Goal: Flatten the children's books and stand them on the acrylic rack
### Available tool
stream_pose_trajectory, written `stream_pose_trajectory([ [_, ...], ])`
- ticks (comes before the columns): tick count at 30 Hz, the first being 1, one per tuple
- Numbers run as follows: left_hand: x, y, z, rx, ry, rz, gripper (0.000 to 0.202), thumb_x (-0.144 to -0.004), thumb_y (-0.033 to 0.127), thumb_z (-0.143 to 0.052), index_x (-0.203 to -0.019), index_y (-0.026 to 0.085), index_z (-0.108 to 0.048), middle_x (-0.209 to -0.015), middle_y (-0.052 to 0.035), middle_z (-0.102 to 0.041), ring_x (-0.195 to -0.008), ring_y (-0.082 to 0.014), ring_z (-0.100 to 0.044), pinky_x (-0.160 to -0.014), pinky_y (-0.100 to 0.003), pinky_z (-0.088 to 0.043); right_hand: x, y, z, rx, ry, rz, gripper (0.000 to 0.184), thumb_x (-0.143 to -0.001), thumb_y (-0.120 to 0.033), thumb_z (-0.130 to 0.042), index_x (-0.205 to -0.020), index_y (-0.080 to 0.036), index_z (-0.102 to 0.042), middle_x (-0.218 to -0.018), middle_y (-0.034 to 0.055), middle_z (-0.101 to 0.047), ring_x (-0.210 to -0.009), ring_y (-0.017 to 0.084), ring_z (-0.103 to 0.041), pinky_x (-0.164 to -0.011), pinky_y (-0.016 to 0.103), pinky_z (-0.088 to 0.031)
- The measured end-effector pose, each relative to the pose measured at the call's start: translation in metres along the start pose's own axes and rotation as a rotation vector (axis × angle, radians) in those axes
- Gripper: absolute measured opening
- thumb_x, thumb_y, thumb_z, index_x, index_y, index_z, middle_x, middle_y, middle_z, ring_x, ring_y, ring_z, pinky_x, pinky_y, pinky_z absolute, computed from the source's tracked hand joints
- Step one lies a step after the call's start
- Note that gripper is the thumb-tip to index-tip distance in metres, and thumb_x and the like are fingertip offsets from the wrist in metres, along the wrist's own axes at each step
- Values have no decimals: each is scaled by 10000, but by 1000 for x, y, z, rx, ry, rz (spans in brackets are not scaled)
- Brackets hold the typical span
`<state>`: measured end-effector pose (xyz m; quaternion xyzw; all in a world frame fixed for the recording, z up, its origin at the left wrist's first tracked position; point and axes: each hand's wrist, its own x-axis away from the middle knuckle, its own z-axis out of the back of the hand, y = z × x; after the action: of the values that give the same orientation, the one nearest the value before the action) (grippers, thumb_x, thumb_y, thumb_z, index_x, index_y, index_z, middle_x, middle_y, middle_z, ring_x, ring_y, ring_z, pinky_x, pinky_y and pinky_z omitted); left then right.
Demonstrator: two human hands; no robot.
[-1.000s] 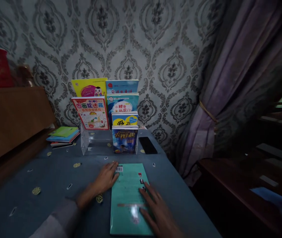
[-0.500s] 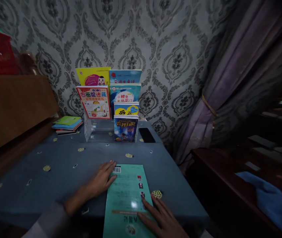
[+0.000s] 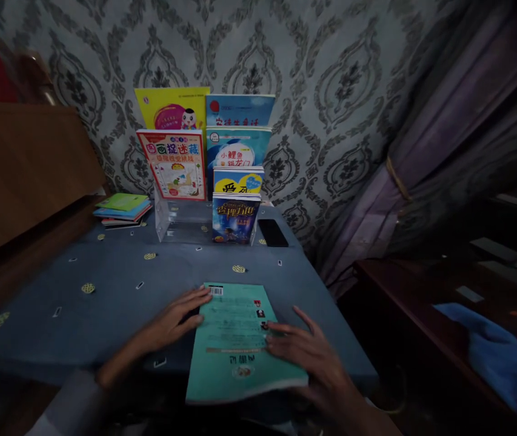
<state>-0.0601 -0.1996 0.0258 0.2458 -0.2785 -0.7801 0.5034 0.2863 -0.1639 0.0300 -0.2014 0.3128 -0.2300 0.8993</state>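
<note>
A teal book (image 3: pixel 233 333) lies back cover up at the near table edge, its printing upside down to me and its near end jutting past the edge. My left hand (image 3: pixel 171 321) is beside its far left corner, fingers stretched out and fingertips at the book's edge by the barcode. At the right edge is my right hand (image 3: pixel 317 357), several fingers on the cover and one finger raised away. The lower part of this hand passes below the book's near right corner, so it grips the book there.
A clear stand (image 3: pixel 162 221) holds several upright books, among them a red-bordered book (image 3: pixel 177 166) and a dark blue book (image 3: pixel 235 221). A black phone (image 3: pixel 273 232) lies to its right, a book stack (image 3: pixel 124 209) to its left. Blue cloth (image 3: pixel 490 351) lies on furniture at the right.
My right hand has shifted from lying over the cover to the book's right edge, with its lower part under the corner. My left hand has slid slightly left. The view has tilted down.
</note>
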Motion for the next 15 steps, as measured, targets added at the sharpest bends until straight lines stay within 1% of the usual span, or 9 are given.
stream_pose_trajectory([
  [2,4,7,8,154,6,-17,605,-1006,614,-308,-1477,282,-488,-1584,-65,-413,-1483,-263,-346,-1221,-492,-281,-26,-5,10,-149,86,-104,460,-807,-684,-665,-1016,-290,-781,-964,69,-805,-956,309,-754,-1170,611,-328],
  [4,5,13,13,278,33,-28,673,-964,694,-330,-1460,278,-511,-1581,-76,-417,-1482,-293,-343,-1215,-504,-283,-54,-7,16,-295,191,-235,460,-794,-697,-668,-921,-269,-780,-899,64,-803,-853,288,-757,-1133,574,-394],
  [5,3,15,13,323,51,-27,723,-927,737,-372,-1455,264,-517,-1578,-87,-420,-1481,-313,-340,-1213,-508,-282,-66,-5,16,-347,247,-292,457,-802,-698,-655,-850,-259,-772,-846,60,-796,-815,281,-748,-1085,552,-448],
  [7,-6,18,8,393,122,14,807,-863,788,-445,-1436,226,-534,-1554,-109,-452,-1466,-344,-358,-1207,-506,-294,-88,3,12,-401,385,-376,497,-789,-718,-639,-692,-238,-720,-704,46,-755,-704,260,-705,-884,484,-562],
  [9,-23,21,0,468,269,108,825,-842,804,-457,-1389,197,-573,-1485,-116,-534,-1421,-347,-425,-1194,-487,-326,-105,15,2,-442,493,-433,541,-754,-750,-636,-645,-222,-678,-631,30,-708,-623,228,-642,-684,396,-565],
  [10,-33,22,-5,513,368,167,813,-845,806,-444,-1353,191,-600,-1436,-111,-582,-1391,-339,-463,-1182,-470,-352,-112,21,-3,-476,535,-451,556,-741,-764,-630,-663,-215,-674,-634,26,-701,-616,217,-623,-631,364,-545],
  [12,-55,26,-14,601,566,278,803,-829,815,-455,-1275,176,-649,-1365,-105,-640,-1357,-328,-501,-1165,-439,-382,-125,30,-15,-572,609,-478,582,-737,-783,-613,-730,-205,-676,-681,31,-713,-647,211,-623,-608,336,-527],
  [13,-65,29,-17,644,641,327,790,-827,809,-468,-1236,164,-669,-1345,-109,-654,-1349,-327,-511,-1160,-430,-389,-130,33,-20,-625,643,-494,587,-742,-784,-608,-762,-202,-675,-713,37,-723,-676,215,-636,-621,334,-533],
  [15,-82,35,-20,764,734,413,763,-852,789,-460,-1170,137,-696,-1288,-129,-688,-1313,-328,-551,-1140,-428,-415,-140,34,-29,-739,684,-532,579,-761,-770,-609,-812,-197,-673,-776,49,-741,-740,227,-666,-668,343,-554],
])
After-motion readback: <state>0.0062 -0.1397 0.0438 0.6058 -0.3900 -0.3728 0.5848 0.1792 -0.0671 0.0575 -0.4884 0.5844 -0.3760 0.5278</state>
